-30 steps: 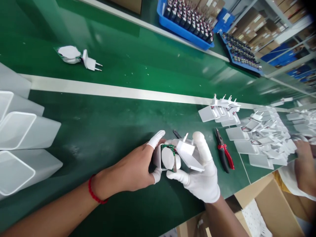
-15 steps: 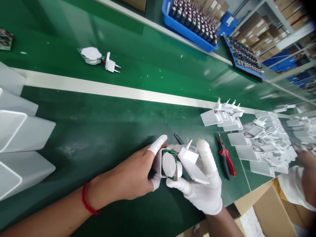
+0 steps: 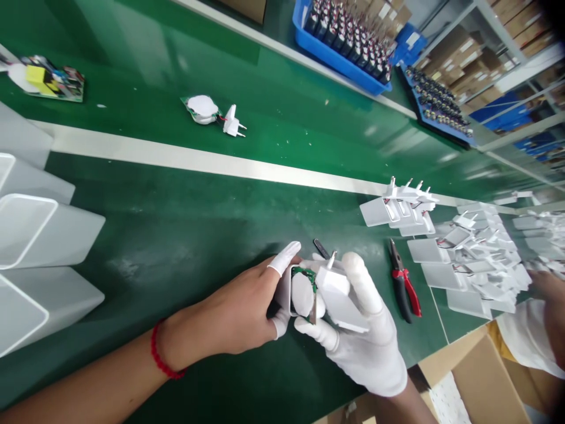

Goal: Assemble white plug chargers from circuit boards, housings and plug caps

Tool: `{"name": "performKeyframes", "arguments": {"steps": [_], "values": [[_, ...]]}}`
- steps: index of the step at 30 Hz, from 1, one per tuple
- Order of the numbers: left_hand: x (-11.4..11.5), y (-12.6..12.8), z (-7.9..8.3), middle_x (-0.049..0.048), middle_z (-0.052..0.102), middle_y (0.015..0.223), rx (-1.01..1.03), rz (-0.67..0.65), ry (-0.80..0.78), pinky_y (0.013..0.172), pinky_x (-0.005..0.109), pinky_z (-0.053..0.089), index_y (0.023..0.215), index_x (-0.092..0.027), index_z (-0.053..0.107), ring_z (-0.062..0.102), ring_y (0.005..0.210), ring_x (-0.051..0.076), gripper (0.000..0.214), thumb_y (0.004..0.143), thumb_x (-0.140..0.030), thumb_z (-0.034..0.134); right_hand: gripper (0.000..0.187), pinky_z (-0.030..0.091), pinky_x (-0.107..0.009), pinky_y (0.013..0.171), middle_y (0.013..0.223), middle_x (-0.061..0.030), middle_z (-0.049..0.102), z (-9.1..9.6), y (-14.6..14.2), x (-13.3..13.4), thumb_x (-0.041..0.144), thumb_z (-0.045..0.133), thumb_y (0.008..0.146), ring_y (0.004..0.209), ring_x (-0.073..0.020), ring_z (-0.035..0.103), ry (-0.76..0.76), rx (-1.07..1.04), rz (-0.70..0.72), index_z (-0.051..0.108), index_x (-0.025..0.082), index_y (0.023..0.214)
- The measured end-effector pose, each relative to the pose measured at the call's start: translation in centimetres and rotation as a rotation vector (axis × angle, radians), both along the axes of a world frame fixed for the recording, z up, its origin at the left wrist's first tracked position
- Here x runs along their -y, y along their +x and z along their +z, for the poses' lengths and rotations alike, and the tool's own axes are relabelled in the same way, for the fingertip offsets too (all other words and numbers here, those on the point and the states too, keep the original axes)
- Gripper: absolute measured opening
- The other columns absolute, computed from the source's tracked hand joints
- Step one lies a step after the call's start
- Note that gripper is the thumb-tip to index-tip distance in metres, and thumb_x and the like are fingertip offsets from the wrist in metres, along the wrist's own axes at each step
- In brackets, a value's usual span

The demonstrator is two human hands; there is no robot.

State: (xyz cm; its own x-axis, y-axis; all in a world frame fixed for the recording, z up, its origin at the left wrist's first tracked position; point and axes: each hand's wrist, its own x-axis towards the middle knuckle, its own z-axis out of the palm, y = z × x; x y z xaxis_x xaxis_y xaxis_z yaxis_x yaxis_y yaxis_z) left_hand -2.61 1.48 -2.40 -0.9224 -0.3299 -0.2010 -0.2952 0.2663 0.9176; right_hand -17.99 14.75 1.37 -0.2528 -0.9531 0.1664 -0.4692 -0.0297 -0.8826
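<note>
My left hand, with white covers on its thumb and a fingertip, is closed around a white plastic housing. In the housing's open end sits a green circuit board with a round white pad, partly sticking out. My right hand, in a white glove, grips a white cover with a plug, its pins pointing up. The right thumb lies by the board's lower edge. A dark slim tool lies just behind the hands, partly hidden. Pliers with red and black handles rest right of my right hand.
Several empty white housings stand at left. Housings with plugs are piled at right, near another person's arm. A board with a plug and another board lie on the far green strip. A blue tray stands behind.
The boards on the far green strip have moved right, and more of the left one shows. My right hand has brought the plug cover slightly left, closer to the housing.
</note>
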Motion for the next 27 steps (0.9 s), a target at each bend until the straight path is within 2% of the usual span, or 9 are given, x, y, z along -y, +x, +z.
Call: {"name": "performKeyframes", "arguments": {"steps": [3, 6, 12, 18, 21, 22, 24, 26, 27], "values": [[-0.2, 0.1, -0.3, 0.0071, 0.049, 0.145, -0.023, 0.014, -0.041, 0.108, 0.038, 0.046, 0.156, -0.023, 0.007, 0.051, 0.13, 0.024, 0.096, 0.075, -0.018, 0.059, 0.082, 0.051, -0.045, 0.106, 0.136, -0.0055, 0.057, 0.3, -0.3, 0.3, 0.025, 0.073, 0.088, 0.118, -0.0245, 0.062, -0.02, -0.088, 0.042, 0.025, 0.041, 0.153], [-0.3, 0.2, -0.6, 0.0092, 0.048, 0.146, -0.05, 0.021, -0.082, 0.107, 0.038, 0.047, 0.156, -0.023, 0.007, 0.051, 0.131, 0.025, 0.096, 0.077, -0.019, 0.06, 0.082, 0.053, -0.039, 0.104, 0.133, -0.0051, 0.059, 0.0, -0.6, 0.1, 0.032, 0.075, 0.086, 0.117, -0.0225, 0.063, 0.003, -0.035, 0.008, 0.028, 0.039, 0.152], [-0.2, 0.3, -0.8, 0.0092, 0.046, 0.148, -0.065, 0.015, -0.096, 0.105, 0.035, 0.049, 0.156, -0.023, 0.007, 0.049, 0.132, 0.026, 0.097, 0.076, -0.017, 0.061, 0.082, 0.048, -0.05, 0.108, 0.139, -0.0077, 0.055, -0.6, -0.2, -0.4, 0.035, 0.073, 0.087, 0.116, -0.0266, 0.063, 0.001, -0.162, -0.035, 0.025, 0.041, 0.153], [-0.1, 0.2, -0.5, 0.0106, 0.049, 0.146, -0.087, 0.03, -0.091, 0.107, 0.039, 0.047, 0.156, -0.019, 0.01, 0.052, 0.129, 0.027, 0.096, 0.075, -0.019, 0.062, 0.086, 0.05, -0.045, 0.106, 0.135, -0.0072, 0.057, 0.0, 0.1, 0.2, 0.032, 0.072, 0.088, 0.122, -0.025, 0.058, 0.06, -0.281, 0.01, 0.017, 0.037, 0.155], [-0.1, 0.1, -0.4, 0.0081, 0.049, 0.146, -0.08, 0.039, -0.073, 0.107, 0.038, 0.048, 0.155, -0.021, 0.009, 0.053, 0.129, 0.026, 0.095, 0.077, -0.02, 0.063, 0.103, 0.052, -0.046, 0.103, 0.138, -0.0105, 0.054, -0.1, 0.6, -0.7, 0.044, 0.078, 0.081, 0.128, -0.0289, 0.053, 0.096, -0.211, -0.121, 0.009, 0.031, 0.157], [-0.1, 0.1, -0.4, 0.0063, 0.049, 0.146, -0.081, 0.045, -0.068, 0.107, 0.037, 0.048, 0.155, -0.023, 0.008, 0.053, 0.13, 0.024, 0.094, 0.079, -0.021, 0.063, 0.101, 0.054, -0.046, 0.1, 0.135, -0.0111, 0.055, -0.3, 1.0, -1.2, 0.043, 0.077, 0.082, 0.125, -0.0289, 0.056, 0.054, -0.222, -0.221, 0.011, 0.029, 0.157], [-0.1, 0.1, -0.6, 0.0041, 0.048, 0.148, -0.09, 0.054, -0.072, 0.109, 0.037, 0.046, 0.155, -0.026, 0.004, 0.05, 0.132, 0.022, 0.094, 0.082, -0.024, 0.064, 0.079, 0.057, -0.042, 0.093, 0.124, -0.0098, 0.059, -0.9, 2.0, -2.1, 0.032, 0.072, 0.088, 0.113, -0.0258, 0.062, -0.066, -0.382, -0.363, 0.028, 0.029, 0.153], [-0.2, 0.1, -0.8, 0.0062, 0.039, 0.154, -0.116, 0.042, -0.112, 0.114, 0.038, 0.041, 0.156, -0.024, 0.001, 0.042, 0.139, 0.022, 0.093, 0.086, -0.026, 0.062, 0.061, 0.058, -0.04, 0.089, 0.121, -0.0101, 0.06, -1.6, 3.2, -2.3, 0.024, 0.065, 0.092, 0.109, -0.0243, 0.063, -0.128, -0.603, -0.332, 0.041, 0.029, 0.148], [-0.2, 0.1, -0.9, 0.0081, 0.033, 0.157, -0.134, 0.033, -0.145, 0.117, 0.039, 0.037, 0.156, -0.021, 0.0, 0.036, 0.143, 0.023, 0.09, 0.087, -0.024, 0.059, 0.061, 0.059, -0.039, 0.088, 0.125, -0.0115, 0.058, -2.0, 3.7, -2.1, 0.024, 0.064, 0.092, 0.112, -0.0252, 0.061, -0.128, -0.682, -0.281, 0.041, 0.028, 0.148]]}}
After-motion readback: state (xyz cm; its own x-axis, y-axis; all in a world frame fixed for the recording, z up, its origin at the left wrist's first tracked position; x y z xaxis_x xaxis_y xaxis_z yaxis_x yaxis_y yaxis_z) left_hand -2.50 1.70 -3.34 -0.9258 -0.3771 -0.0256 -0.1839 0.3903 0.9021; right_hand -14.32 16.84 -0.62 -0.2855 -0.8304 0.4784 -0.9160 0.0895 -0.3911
